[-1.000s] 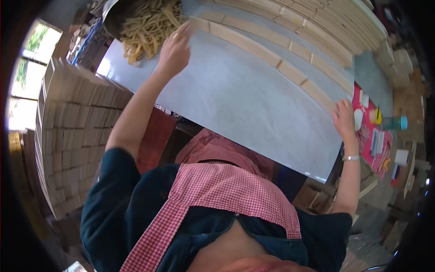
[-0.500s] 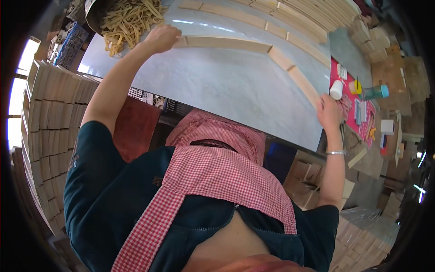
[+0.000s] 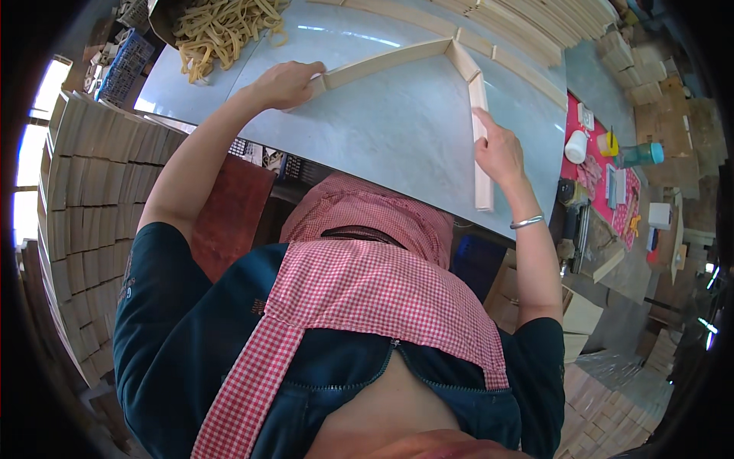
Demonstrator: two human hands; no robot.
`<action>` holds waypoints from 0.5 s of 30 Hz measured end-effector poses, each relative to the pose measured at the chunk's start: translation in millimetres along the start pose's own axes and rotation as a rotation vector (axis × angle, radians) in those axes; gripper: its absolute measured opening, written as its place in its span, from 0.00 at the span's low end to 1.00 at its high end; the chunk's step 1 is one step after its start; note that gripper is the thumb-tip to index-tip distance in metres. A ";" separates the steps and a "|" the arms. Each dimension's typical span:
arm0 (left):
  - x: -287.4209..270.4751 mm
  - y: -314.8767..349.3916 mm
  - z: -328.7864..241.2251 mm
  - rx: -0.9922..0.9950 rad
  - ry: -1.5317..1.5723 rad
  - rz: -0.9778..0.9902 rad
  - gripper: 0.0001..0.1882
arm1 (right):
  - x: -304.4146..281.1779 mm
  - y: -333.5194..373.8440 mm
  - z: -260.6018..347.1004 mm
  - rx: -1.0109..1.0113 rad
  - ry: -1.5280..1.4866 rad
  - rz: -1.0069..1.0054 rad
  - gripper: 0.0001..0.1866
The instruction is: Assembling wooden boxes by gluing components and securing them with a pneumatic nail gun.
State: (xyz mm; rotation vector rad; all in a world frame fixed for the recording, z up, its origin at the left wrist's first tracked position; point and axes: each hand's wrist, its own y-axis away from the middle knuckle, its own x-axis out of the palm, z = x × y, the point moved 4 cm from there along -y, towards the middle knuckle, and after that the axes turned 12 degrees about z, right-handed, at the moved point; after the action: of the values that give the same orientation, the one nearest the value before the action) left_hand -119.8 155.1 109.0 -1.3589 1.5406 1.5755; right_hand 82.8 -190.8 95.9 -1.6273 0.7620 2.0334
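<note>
A pale wooden strip [image 3: 386,64] stands on edge on the grey table, folded at its joints into a bent chain of long and short segments. My left hand [image 3: 289,84] is closed round its short left end segment. On the right, my right hand [image 3: 501,153] grips the long right segment between thumb and fingers; that segment points back toward me. A second jointed wooden strip [image 3: 527,73] lies beyond it, partly hidden behind the first.
Flat yellowish bands [image 3: 222,34] spill from a container at the far left. Stacked wooden strips [image 3: 527,27] line the far side. A white bottle [image 3: 576,147] and a teal bottle [image 3: 641,154] rest on the red cloth at right. Wood stacks [image 3: 92,229] rise at my left.
My right hand has moved inward, swinging the right segment toward me and sharpening the strip's bend. My left hand has come slightly nearer and to the right, still holding its end.
</note>
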 end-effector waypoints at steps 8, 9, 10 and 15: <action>15.7 -25.5 9.3 0.088 0.471 -0.088 0.30 | 14.9 -14.6 69.9 -0.029 -0.468 0.213 0.12; 14.7 -25.9 6.4 0.070 0.482 -0.087 0.30 | 13.8 -9.6 83.8 -0.085 -0.401 0.226 0.11; 14.3 -25.9 6.9 0.002 0.591 -0.063 0.28 | 13.7 -3.6 96.8 -0.137 -0.338 0.241 0.09; 22.8 -20.9 -5.0 -0.045 0.751 -0.153 0.23 | -6.4 2.4 134.0 -0.482 0.060 -0.118 0.07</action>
State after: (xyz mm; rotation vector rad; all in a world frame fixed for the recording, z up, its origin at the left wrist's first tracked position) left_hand -107.5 148.6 81.0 -2.1935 1.7400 1.0495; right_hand -16.6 -105.4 124.4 -1.9386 0.1870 2.2019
